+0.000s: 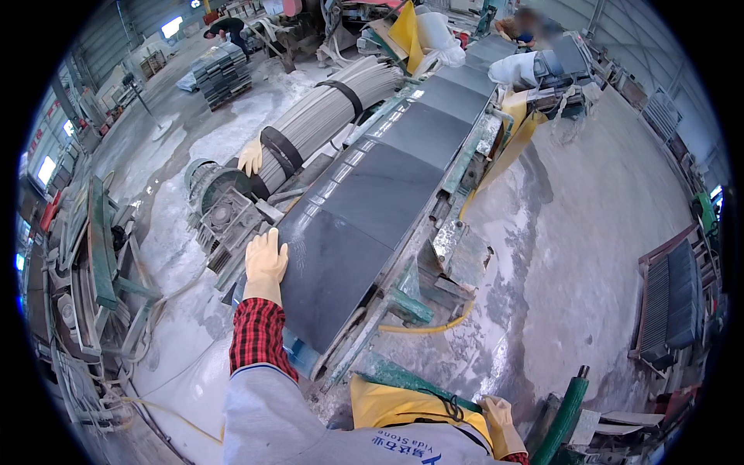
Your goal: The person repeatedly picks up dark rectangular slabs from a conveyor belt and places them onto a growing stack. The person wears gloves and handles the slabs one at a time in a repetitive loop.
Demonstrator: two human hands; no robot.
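Note:
Dark grey stone slabs (372,198) lie end to end on a long green-framed conveyor (399,298) running away from me. My left hand (266,262), in a cream rubber glove, rests at the left edge of the nearest slab (333,263), its fingers stretched forward and the thumb apart. Low at the right, my right hand (502,426), gloved the same, is beside my yellow apron (395,403) and the end of a green rail (411,384). Its fingers are too small and partly hidden, so their closure is unclear.
A motor (225,205) and a black-banded bundle of pale strips (318,116), with a loose cream glove (250,156), flank the conveyor's left side. Metal frames (101,256) stand farther left. A person (523,29) is at the far end; another person (226,32) bends near stacked slabs (221,76).

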